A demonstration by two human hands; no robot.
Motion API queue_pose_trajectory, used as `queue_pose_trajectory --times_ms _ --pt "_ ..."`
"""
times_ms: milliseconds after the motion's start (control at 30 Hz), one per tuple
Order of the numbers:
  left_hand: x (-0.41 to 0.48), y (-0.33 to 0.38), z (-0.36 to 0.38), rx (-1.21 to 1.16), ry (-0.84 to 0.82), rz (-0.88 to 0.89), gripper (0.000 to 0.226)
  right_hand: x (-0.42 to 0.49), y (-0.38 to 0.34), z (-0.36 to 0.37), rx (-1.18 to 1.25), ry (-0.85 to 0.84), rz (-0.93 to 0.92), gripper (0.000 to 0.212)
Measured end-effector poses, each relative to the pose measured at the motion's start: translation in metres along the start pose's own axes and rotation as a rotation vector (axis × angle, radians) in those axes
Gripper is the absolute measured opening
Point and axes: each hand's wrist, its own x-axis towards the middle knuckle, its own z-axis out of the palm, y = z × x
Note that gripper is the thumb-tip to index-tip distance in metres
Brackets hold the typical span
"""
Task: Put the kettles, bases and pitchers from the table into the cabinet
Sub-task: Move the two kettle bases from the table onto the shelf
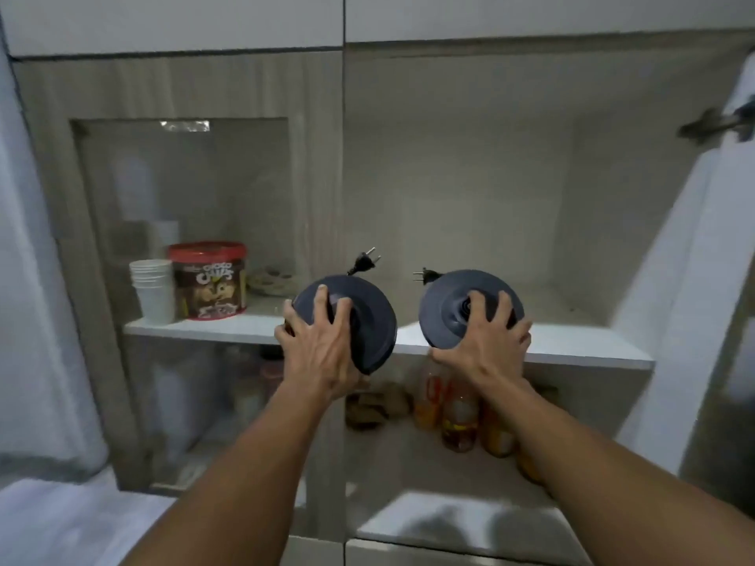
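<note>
Two dark grey round plastic kettle bases are up at the front edge of the white cabinet shelf (pixel 572 341), one in each hand: the left hand (pixel 316 345) has its fingers spread over the tilted left base (pixel 359 320) and closed on its rim, and the right hand (pixel 486 341) clasps the right base (pixel 449 308) the same way. To seat them well, I would level each disc before pushing it in, aiming for the bare right half of the shelf, clear of the red-lidded chocolate cereal tub (pixel 209 279) and the stack of white paper cups (pixel 153 290) at the left. The black two-pin plugs (pixel 365 261) stick out past the far rims (cords seem wound underneath, though that side is hidden), so they could snag. Each base looks smooth, shallow and domed, with a raised central connector showing on the right one.
</note>
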Motion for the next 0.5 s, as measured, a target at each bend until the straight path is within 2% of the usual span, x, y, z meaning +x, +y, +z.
queue_pose_trajectory --times_ms 133,300,400,500 --pt "0.031 0.058 0.014 -0.057 -0.083 0.099 0.111 0.024 0.057 -0.018 -0.057 -0.019 0.146 0.112" --pt "0.086 0.118 0.043 -0.089 -0.212 0.165 0.114 0.073 0.106 -0.014 -0.108 -0.105 0.213 0.118" --pt "0.127 0.145 0.068 -0.076 -0.274 0.134 0.125 0.119 0.124 -0.002 -0.117 -0.173 0.248 0.122" --pt "0.173 0.165 0.097 -0.087 -0.344 0.054 0.121 0.172 0.139 0.019 -0.054 -0.251 0.280 0.122"
